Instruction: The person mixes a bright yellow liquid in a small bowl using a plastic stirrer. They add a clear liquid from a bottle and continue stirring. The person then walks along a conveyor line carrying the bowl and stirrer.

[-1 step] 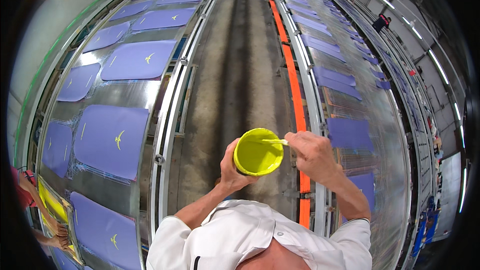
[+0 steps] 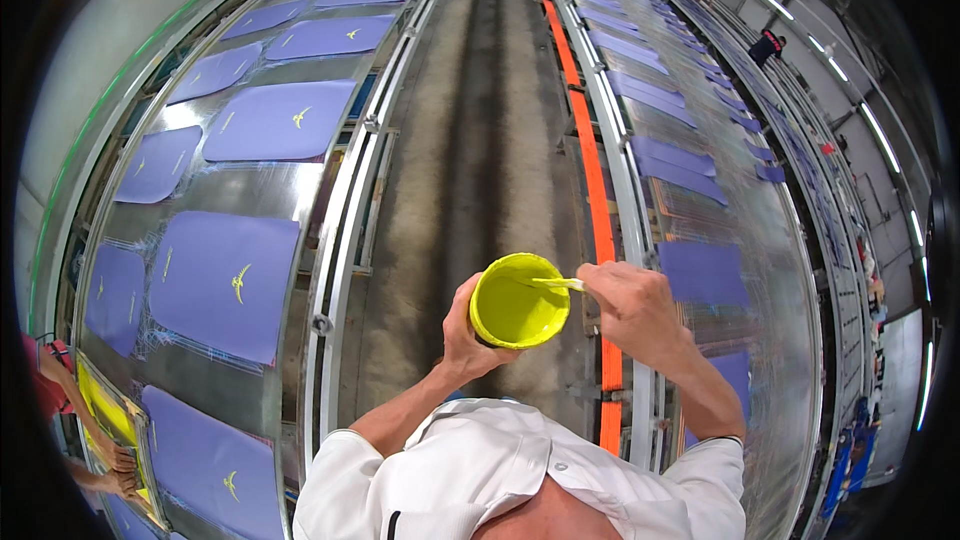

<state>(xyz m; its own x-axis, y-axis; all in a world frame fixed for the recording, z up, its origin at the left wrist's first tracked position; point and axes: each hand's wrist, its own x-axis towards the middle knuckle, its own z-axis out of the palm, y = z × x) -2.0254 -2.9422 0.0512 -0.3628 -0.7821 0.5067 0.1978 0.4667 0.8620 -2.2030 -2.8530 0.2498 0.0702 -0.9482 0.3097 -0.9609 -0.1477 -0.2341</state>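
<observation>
My left hand [image 2: 468, 332] is wrapped round the side of a tub [image 2: 474, 308] with a yellow-green rim. Bright yellow-green ink [image 2: 520, 314] lies inside it, and the tub is tilted so that its mouth faces me. A thin, pale stick [image 2: 562, 283], smeared with the same colour, is pinched in my right hand [image 2: 630, 306]. Its coated end reaches over the right rim into the tub. Whether its tip is dipped in the ink, I cannot tell.
Long metal tables flank the aisle [image 2: 420, 210]. Purple panels [image 2: 228, 285] with small yellow prints lie on the left one; purple strips [image 2: 690, 175] lie on the right. An orange strip [image 2: 590, 190] edges the right table. A co-worker's hands [image 2: 121, 470] grip a yellow screen frame [image 2: 105, 400] at lower left.
My right hand and the stick have shifted slightly to the right. The tub has moved a little the same way; both grips are the same.
</observation>
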